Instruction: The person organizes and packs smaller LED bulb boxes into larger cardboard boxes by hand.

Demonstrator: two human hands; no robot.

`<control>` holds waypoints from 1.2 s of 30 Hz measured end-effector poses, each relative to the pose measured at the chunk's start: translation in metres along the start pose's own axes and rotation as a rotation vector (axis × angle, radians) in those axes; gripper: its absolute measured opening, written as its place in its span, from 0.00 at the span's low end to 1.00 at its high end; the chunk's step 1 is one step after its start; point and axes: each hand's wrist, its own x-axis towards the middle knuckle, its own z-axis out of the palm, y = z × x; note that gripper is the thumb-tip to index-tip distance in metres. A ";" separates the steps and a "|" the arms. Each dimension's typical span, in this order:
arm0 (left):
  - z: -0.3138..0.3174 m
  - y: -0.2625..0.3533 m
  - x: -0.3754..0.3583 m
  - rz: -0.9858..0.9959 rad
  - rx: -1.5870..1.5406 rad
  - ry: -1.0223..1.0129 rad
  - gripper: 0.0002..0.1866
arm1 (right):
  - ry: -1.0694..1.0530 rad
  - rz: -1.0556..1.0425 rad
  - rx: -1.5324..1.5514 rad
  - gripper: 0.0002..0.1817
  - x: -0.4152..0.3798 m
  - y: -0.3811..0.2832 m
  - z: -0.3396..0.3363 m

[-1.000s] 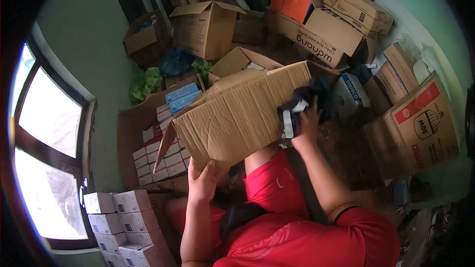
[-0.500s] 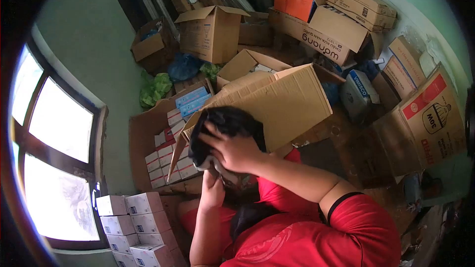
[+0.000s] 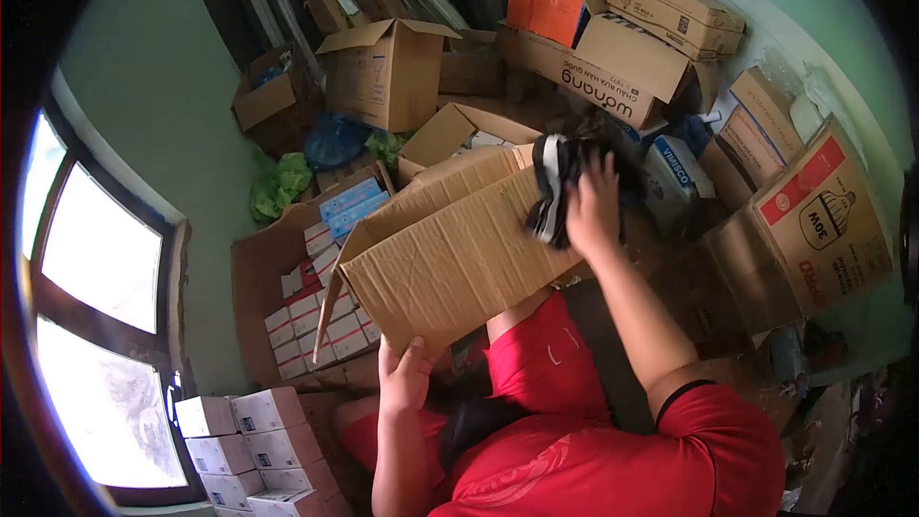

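It seems a storeroom; open cartons (image 3: pixel 414 86) crowd beyond the left grip (image 3: pixel 404 375); labelled boxes (image 3: pixel 670 14) lie piled beyond the right grip (image 3: pixel 593 209). White boxes (image 3: pixel 271 414) stand stacked left of both.

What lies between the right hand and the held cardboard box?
A bunched dark cloth with white parts, under the right hand; the head view shows it.

Carton (image 3: pixel 440 282): its floor is hiding behind the near wall.
Black-and-white bundle (image 3: pixel 549 182): blurring at the carton's right end, hiding partly under the right hand (image 3: pixel 593 211).
Left hand (image 3: pixel 404 378): most fingers are hiding behind the carton's lower left corner.
White boxes (image 3: pixel 280 448): the lowest are running out of view.
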 end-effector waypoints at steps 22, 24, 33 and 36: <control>0.007 0.008 -0.008 -0.058 0.158 -0.056 0.30 | -0.414 -0.261 0.412 0.39 -0.034 -0.100 -0.012; 0.011 0.007 -0.010 -0.061 0.127 -0.065 0.28 | -0.236 -0.028 0.174 0.36 -0.030 -0.051 -0.010; 0.018 0.007 -0.005 -0.053 0.094 -0.010 0.26 | -0.269 0.417 -0.081 0.15 -0.088 0.178 -0.011; 0.012 0.007 -0.004 -0.089 0.071 -0.017 0.26 | -0.460 0.630 0.263 0.22 -0.070 0.193 -0.067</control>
